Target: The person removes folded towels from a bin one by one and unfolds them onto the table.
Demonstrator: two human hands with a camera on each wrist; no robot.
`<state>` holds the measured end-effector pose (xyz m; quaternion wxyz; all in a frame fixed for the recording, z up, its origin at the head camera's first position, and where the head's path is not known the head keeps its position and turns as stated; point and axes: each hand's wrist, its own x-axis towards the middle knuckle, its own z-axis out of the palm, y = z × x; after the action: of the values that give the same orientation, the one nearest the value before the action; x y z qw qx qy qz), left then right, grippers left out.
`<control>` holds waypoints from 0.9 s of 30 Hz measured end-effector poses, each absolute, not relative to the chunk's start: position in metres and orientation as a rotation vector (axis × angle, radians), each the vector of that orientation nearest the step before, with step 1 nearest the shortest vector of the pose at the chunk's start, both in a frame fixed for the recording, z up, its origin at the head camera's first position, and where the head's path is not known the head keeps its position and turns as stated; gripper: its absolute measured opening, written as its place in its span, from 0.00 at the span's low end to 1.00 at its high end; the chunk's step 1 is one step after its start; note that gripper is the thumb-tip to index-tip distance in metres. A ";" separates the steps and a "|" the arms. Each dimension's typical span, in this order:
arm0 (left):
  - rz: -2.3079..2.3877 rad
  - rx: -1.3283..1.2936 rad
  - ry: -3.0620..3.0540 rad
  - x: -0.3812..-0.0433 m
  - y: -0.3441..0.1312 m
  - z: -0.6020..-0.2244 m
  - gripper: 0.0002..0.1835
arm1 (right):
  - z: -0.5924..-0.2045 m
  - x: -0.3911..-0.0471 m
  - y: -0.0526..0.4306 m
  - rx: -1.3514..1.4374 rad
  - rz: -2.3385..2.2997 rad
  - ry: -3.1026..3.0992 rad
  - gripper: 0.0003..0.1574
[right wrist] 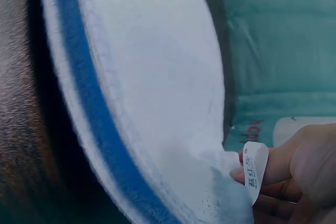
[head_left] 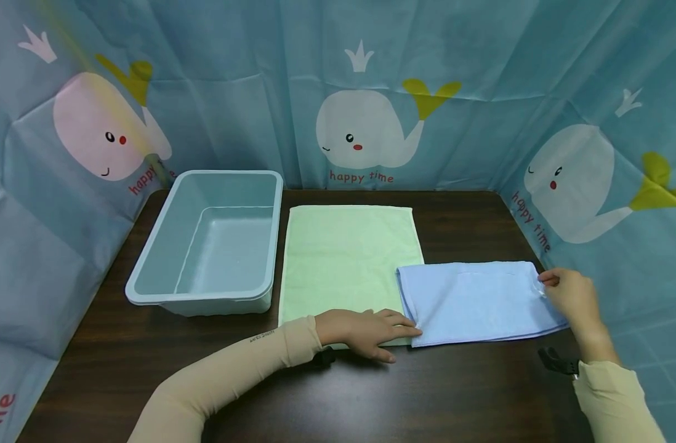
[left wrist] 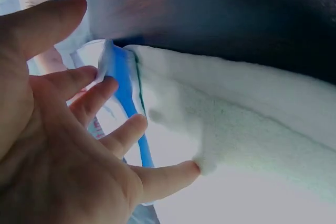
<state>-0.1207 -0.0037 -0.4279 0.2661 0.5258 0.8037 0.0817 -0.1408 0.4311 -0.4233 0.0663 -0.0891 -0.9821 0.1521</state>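
Observation:
A folded blue towel (head_left: 476, 301) lies on the right side of the table, its left end overlapping a flat green towel (head_left: 349, 258). My right hand (head_left: 573, 298) pinches the blue towel's right end near a small white label (right wrist: 255, 169) with printed characters. With fingers spread and straight, my left hand (head_left: 366, 332) touches the blue towel's lower left corner and rests over the green towel's front edge. In the left wrist view the left hand's fingertips (left wrist: 191, 169) meet the cloth.
A pale blue-grey plastic basin (head_left: 229, 258) stands on the left of the dark wooden table (head_left: 293, 400). Behind and at both sides hangs a blue curtain (head_left: 233, 123) printed with whales.

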 end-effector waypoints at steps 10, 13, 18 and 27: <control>0.159 1.440 2.211 -0.119 -0.003 -0.431 0.37 | -0.433 -0.138 0.433 -0.301 0.371 -2.997 0.10; 0.153 1.441 2.211 -0.119 -0.004 -0.433 0.37 | -0.435 -0.137 0.433 -0.319 0.346 -2.991 0.10; 0.139 1.450 2.211 -0.117 -0.005 -0.435 0.37 | -0.437 -0.136 0.431 -0.331 0.311 -2.967 0.11; 0.097 1.444 2.186 -0.113 -0.008 -0.433 0.33 | -0.433 -0.134 0.391 -0.034 0.402 -2.910 0.07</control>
<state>-0.1132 -0.0078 -0.4334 0.2571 0.5325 0.8057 0.0357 -0.1338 0.3905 -0.4334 0.1017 -0.0117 -0.9854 0.1360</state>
